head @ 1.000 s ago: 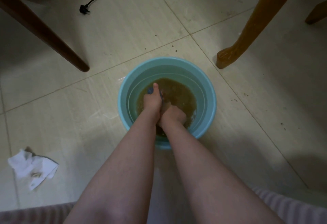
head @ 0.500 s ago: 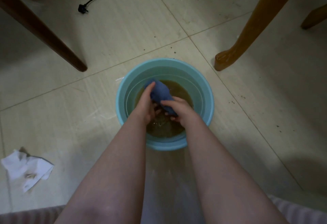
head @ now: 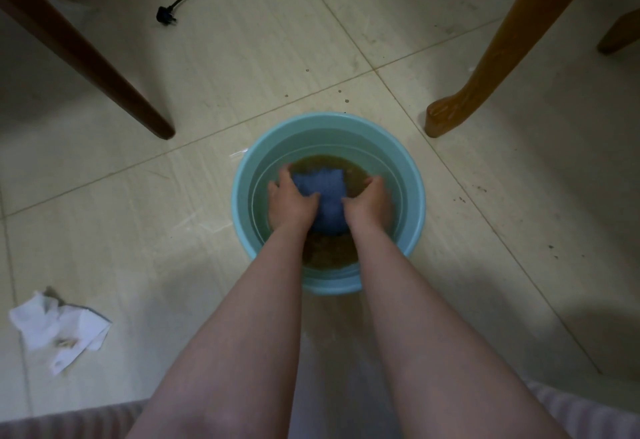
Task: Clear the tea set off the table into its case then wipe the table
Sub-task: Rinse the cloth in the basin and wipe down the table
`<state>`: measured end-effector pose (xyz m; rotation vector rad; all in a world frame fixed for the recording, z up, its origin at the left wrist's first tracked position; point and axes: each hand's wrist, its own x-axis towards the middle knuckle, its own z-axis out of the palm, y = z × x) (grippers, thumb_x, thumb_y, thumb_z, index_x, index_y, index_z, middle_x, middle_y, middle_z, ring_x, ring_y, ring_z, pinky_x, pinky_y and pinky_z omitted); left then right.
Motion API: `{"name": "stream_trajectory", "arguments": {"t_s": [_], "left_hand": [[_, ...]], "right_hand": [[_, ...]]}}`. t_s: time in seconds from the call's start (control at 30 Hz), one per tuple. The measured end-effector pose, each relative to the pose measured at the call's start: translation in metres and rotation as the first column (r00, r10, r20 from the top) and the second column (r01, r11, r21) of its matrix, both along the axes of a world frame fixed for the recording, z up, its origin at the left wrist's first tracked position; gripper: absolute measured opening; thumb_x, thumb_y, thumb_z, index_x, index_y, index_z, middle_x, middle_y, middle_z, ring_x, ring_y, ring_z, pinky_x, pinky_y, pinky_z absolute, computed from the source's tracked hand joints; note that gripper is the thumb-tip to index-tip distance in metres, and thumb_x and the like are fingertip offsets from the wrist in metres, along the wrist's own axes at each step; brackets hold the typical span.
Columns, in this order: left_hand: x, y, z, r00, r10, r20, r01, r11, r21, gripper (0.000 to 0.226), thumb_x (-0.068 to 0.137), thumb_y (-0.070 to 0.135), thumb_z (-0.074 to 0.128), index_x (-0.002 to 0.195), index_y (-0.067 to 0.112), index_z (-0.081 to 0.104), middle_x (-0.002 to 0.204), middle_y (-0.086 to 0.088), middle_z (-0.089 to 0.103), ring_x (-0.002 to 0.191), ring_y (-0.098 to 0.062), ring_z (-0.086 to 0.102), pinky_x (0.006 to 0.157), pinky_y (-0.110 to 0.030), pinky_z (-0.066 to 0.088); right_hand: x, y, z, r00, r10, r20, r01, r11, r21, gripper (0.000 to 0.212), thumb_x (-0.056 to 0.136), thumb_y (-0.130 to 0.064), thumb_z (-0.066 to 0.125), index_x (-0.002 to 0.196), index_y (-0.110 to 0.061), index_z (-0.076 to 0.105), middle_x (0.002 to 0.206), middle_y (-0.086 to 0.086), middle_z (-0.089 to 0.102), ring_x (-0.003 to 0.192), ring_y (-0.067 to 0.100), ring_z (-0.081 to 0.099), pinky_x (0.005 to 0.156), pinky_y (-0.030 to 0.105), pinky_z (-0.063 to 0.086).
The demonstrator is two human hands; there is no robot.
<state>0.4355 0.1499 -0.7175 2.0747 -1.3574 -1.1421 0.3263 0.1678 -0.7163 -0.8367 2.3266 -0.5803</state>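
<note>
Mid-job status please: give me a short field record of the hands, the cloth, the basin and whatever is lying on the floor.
left hand: grips the left side of the blue cloth
right hand: grips the cloth's right side
cloth position: spread between both hands, inside the basin
basin: light blue, round, on the tiled floor, holds murky brown water
floor litter: crumpled white tissue at left; black plug with cord farther off
furniture: dark wooden leg at left, lighter wooden leg at right
</note>
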Motion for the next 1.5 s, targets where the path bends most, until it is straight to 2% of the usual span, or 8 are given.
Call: {"name": "stream_trajectory", "arguments": {"t_s": [0.4,0.57,0.77,0.87,0.97,1.17,1.27,1.5], "left_hand": [[0.011,0.016,-0.021,0.991,0.026,0.128,-0.03,0.999,0.028,0.037,0.082,0.004,0.054,0.117,0.015,0.06,0.124,-0.015,0.055,0.108,-0.033,0.057,0.087,-0.034,0.046],[0.006,0.019,-0.024,0.991,0.11,0.072,-0.111,0.994,0.018,0.046,0.084,0.011,0.055,0.127,0.012,0.04,0.128,-0.014,0.055,0.111,-0.034,0.057,0.087,-0.042,0.049],[0.001,0.016,-0.014,0.973,0.223,0.052,-0.228,0.964,0.134,0.043,0.084,0.019,0.053,0.124,0.006,0.044,0.12,-0.015,0.061,0.105,-0.036,0.06,0.083,-0.037,0.047],[-0.003,0.015,-0.012,0.913,0.387,-0.128,-0.346,0.903,0.256,0.053,0.077,0.034,0.055,0.12,0.003,0.057,0.119,-0.015,0.064,0.106,-0.034,0.061,0.092,-0.039,0.05],[-0.005,0.013,-0.012,0.818,0.494,-0.293,-0.338,0.827,0.45,0.064,0.079,0.052,0.062,0.121,0.004,0.06,0.117,-0.015,0.064,0.105,-0.033,0.062,0.096,-0.04,0.049],[0.012,0.004,-0.01,0.55,0.506,-0.664,0.044,0.777,0.628,0.043,0.083,0.053,0.064,0.091,0.012,0.072,0.09,-0.012,0.072,0.085,-0.024,0.067,0.087,-0.036,0.053],[0.011,0.008,-0.001,0.627,0.401,-0.668,0.181,0.759,0.625,0.024,0.085,0.032,0.068,0.089,0.008,0.067,0.082,-0.011,0.07,0.075,-0.022,0.066,0.08,-0.036,0.055],[-0.001,0.014,0.013,0.833,-0.214,-0.51,0.467,0.767,0.44,0.018,0.072,0.005,0.067,0.089,0.009,0.062,0.072,-0.007,0.062,0.067,-0.02,0.061,0.067,-0.028,0.05]], "right_hand": [[0.023,0.014,-0.018,0.732,0.534,-0.424,-0.568,0.821,0.054,0.025,0.09,-0.019,0.056,0.111,-0.008,0.065,0.119,0.012,0.057,0.113,0.032,0.05,0.078,0.038,0.044],[0.021,0.018,-0.028,0.519,0.838,-0.168,-0.753,0.542,0.373,0.059,0.103,-0.041,0.026,0.154,-0.029,-0.002,0.161,-0.005,-0.014,0.148,0.027,-0.011,0.118,0.051,0.002],[0.032,0.021,-0.02,0.823,0.461,-0.331,-0.4,0.885,0.237,0.065,0.095,-0.035,0.053,0.149,-0.014,0.022,0.148,0.013,0.034,0.132,0.032,0.037,0.102,0.042,0.034],[0.031,0.018,-0.012,0.975,0.22,0.013,-0.216,0.946,0.243,0.044,0.089,-0.026,0.061,0.127,-0.006,0.047,0.124,0.014,0.056,0.113,0.033,0.057,0.082,0.035,0.045],[0.023,0.005,0.003,0.855,0.096,0.51,-0.148,0.987,0.062,0.012,0.088,-0.013,0.056,0.094,-0.004,0.062,0.09,0.017,0.065,0.084,0.03,0.062,0.064,0.027,0.043],[0.002,-0.027,0.044,0.781,0.273,0.562,-0.391,0.915,0.099,0.036,0.093,-0.032,0.043,0.07,-0.011,0.061,0.064,0.007,0.059,0.058,0.022,0.053,0.061,0.028,0.044],[-0.001,-0.036,0.044,0.959,0.193,0.207,-0.209,0.976,0.062,0.037,0.089,-0.043,0.048,0.084,-0.012,0.066,0.075,0.005,0.064,0.066,0.024,0.06,0.059,0.031,0.047],[0.001,-0.019,0.019,0.636,-0.044,0.77,-0.071,0.991,0.115,0.043,0.078,-0.03,0.079,0.109,-0.006,0.063,0.096,0.014,0.066,0.085,0.024,0.066,0.075,0.035,0.054]]}}
